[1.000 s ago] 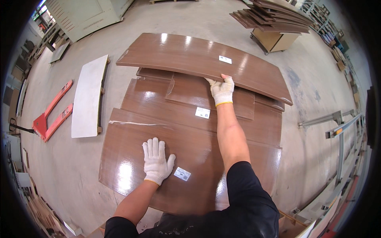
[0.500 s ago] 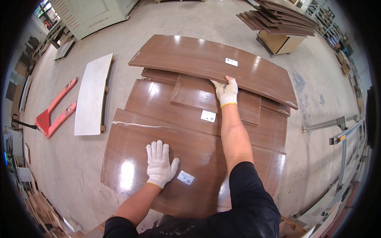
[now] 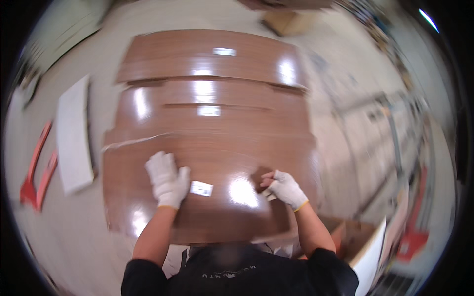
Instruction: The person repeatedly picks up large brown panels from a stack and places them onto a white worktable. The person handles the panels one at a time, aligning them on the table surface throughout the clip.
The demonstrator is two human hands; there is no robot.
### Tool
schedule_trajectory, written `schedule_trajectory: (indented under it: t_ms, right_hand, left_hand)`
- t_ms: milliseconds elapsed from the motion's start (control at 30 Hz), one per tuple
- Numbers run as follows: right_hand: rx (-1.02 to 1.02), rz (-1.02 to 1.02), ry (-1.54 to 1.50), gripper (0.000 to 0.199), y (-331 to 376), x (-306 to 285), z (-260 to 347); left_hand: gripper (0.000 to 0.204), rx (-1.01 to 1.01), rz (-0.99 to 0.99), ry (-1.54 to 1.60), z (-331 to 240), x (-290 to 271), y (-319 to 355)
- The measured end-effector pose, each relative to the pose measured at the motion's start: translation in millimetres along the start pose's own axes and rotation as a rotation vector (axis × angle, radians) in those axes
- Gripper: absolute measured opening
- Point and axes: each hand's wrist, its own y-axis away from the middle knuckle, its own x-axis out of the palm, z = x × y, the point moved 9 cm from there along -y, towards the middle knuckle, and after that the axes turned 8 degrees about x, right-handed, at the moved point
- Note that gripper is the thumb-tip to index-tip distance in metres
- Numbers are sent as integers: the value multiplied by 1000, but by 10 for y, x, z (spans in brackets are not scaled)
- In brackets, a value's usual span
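Note:
Brown wood-grain panels lie in overlapping layers before me, glossy as if wrapped in film. My left hand (image 3: 167, 181), in a white knit glove, rests flat on the nearest panel (image 3: 212, 217), left of its white label (image 3: 201, 188). Over the right part of this panel is my right hand (image 3: 286, 190), also gloved, with some bare fingertips showing. Its fingers are loosely bent, with gaps between them and nothing visible in them; blur hides whether they touch the panel. Farther off, a smaller panel (image 3: 237, 92) lies partly under the farthest panel (image 3: 173, 54).
A white board (image 3: 73, 138) and a red pallet jack (image 3: 37, 172) are on the floor at left. At right are metal frame parts (image 3: 395, 138) and another red pallet-jack-like object (image 3: 414, 237). An open box (image 3: 355, 237) stands near my right arm.
My right hand has let go of the farthest panel and come back toward me. That panel now lies lower on the stack. My left hand stays on the nearest panel; the view has turned.

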Motion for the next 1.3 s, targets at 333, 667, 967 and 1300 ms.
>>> schedule_trajectory:
  t_ms: [333,667,967,1300]
  right_hand:
    - [207,-783,-21,38,2523,-1624,-2975]
    - [-140,-1727,-1718,32,4815,-1679,-6885]
    - [-353,-1395,-1199,14,4449,-1995,-6786]
    - [-496,-1299,-1032,14,4701,-2105,-6511]
  left_hand:
    - [54,80,9,-312,51,250,53]
    - [54,350,-82,133,-1594,259,36]
    - [30,1388,1032,1045,-8171,477,3173]
    - [47,515,1946,1098,-11512,1462,6835]
